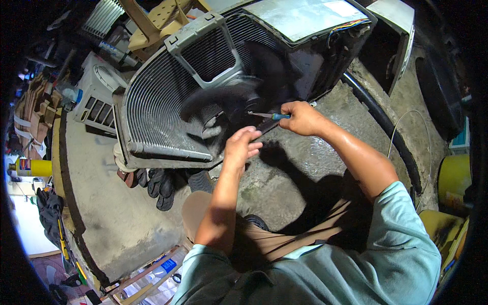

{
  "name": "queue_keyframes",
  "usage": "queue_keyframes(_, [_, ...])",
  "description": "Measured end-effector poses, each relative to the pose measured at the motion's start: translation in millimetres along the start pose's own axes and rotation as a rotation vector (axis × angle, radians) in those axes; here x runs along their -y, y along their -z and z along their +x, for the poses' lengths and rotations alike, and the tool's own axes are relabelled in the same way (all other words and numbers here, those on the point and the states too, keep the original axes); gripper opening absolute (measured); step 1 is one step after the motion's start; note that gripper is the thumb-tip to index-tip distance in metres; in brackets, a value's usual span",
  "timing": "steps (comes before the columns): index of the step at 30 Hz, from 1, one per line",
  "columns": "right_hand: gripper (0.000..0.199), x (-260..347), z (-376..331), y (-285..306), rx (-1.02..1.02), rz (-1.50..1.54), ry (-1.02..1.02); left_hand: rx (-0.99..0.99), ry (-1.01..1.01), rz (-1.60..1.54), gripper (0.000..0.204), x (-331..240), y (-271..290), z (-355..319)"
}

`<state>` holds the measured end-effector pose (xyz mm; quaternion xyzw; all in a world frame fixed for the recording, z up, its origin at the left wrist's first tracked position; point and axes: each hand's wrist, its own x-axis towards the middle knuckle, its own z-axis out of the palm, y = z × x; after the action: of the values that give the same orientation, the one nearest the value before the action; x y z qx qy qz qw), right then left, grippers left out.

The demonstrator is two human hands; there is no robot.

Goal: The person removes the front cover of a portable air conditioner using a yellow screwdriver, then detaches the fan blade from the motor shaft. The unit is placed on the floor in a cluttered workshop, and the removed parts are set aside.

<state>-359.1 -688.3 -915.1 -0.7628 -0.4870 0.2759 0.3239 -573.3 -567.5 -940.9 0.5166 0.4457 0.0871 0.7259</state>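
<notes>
My right hand (304, 118) is closed around the blue handle of a screwdriver (277, 116). Its metal shaft points left, with the tip at the hub of a black fan (223, 100). The fan sits inside an opened air-conditioner outdoor unit (152, 104) with a curved finned coil. Below the hub, my left hand (243, 147) has its fingers stretched out by the edge of a lower fan blade. Whether those fingers touch the blade, I cannot tell. Part of the hub lies in shadow.
Black gloves (161, 188) lie below the unit's near edge. Left of it stands a smaller white outdoor unit (99, 96). A thick black hose (378, 112) curves over the wet concrete floor at right, beside a thin wire loop (429, 147). Behind is a beige plastic chair (157, 23).
</notes>
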Motion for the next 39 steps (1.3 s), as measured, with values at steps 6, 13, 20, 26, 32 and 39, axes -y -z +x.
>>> queue_keyframes(6, [0.025, 10.2, -15.1, 15.8, 0.199, -0.132, -0.031, 0.105, -0.049, -0.372, 0.046, 9.1, -1.1, 9.8])
queue_keyframes(13, [0.022, -11.7, -10.9, 18.7, 0.525, 0.271, -0.025, 0.099, -0.175, -0.104, 0.024, 4.0, 20.8, -20.0])
queue_keyframes(20, [0.032, -16.8, 21.1, -27.7, 0.796, 0.520, 0.013, -0.368, -0.431, -0.036, 0.025, -6.2, 96.2, -194.4])
queue_keyframes(26, [0.013, -45.1, 28.6, -105.9, 0.937, 0.556, -0.337, -0.774, -0.778, -0.332, 0.025, 4.6, 192.9, -426.8])
queue_keyframes(32, [0.009, -74.9, 17.2, -130.7, 0.996, 0.368, -0.443, -0.517, -1.077, -0.950, 0.023, 7.1, 228.7, -471.0])
queue_keyframes(39, [0.016, -79.0, 9.9, -117.3, 0.944, 0.211, -0.484, 0.039, -1.233, -1.182, 0.023, -10.8, 214.1, -404.2])
